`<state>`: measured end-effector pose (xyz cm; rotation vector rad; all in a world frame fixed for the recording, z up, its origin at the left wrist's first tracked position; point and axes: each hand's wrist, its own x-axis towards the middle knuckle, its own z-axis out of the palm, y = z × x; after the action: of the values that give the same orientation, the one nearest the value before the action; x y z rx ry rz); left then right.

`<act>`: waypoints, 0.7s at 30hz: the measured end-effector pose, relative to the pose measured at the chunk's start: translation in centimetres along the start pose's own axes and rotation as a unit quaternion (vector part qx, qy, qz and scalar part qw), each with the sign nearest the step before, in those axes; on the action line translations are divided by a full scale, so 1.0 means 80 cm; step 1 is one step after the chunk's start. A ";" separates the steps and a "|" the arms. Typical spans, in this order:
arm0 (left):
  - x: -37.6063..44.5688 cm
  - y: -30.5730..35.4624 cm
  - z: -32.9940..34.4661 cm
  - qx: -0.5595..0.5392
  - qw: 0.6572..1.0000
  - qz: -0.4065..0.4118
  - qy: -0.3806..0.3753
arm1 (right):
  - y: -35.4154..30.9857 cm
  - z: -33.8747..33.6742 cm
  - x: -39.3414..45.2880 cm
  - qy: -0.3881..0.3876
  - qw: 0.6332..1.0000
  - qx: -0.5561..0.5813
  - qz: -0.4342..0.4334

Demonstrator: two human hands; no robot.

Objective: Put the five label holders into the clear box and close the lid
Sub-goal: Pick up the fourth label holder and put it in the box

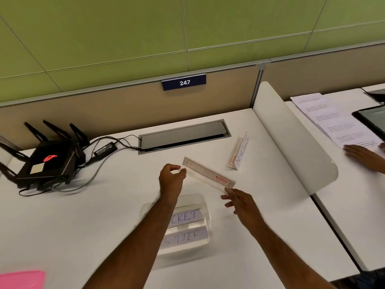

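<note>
The white desk [87, 215] filled the lower two thirds of the frame, backed by a tan partition [104, 107] and green wall panels above. At the left sat a black router [48, 159] with upright antennas, its cables running toward a cable tray [183, 134] near the centre. In the lower middle lay the clear box [200, 203], open-topped with no lid seen on it, and two label holders showed inside it, lettered cards facing up; whether a third lay beneath could not be told. A pink sheet [20, 278], possibly the lid, sat at the lower left corner. Just above the box, the held label holder [208, 177] hung in the air, gripped at both ends: the left hand [171, 178] pinched its upper-left end with curled fingers, and the right hand [239, 202] pinched its lower-right end between thumb and fingertips. Another label holder [238, 152] stood alone on the desk, to the upper right of the hands. A second person's hand [362, 154] rested on papers at the right edge. The step in hand appeared to be loading the holders, roughly midway; the next move would call for lowering this piece flat into the box alongside the others, then fetching the standing one.
</note>
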<state>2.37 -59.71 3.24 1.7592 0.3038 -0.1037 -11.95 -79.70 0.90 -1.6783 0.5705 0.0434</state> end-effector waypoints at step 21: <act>-0.015 -0.043 -0.128 -0.188 0.980 -0.047 -0.040 | -0.051 0.065 -0.008 -0.043 0.993 0.103 0.032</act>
<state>-0.65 -49.28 2.39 1.3624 0.3247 -0.1730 -9.40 -74.32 3.85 -1.4500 0.5444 0.0989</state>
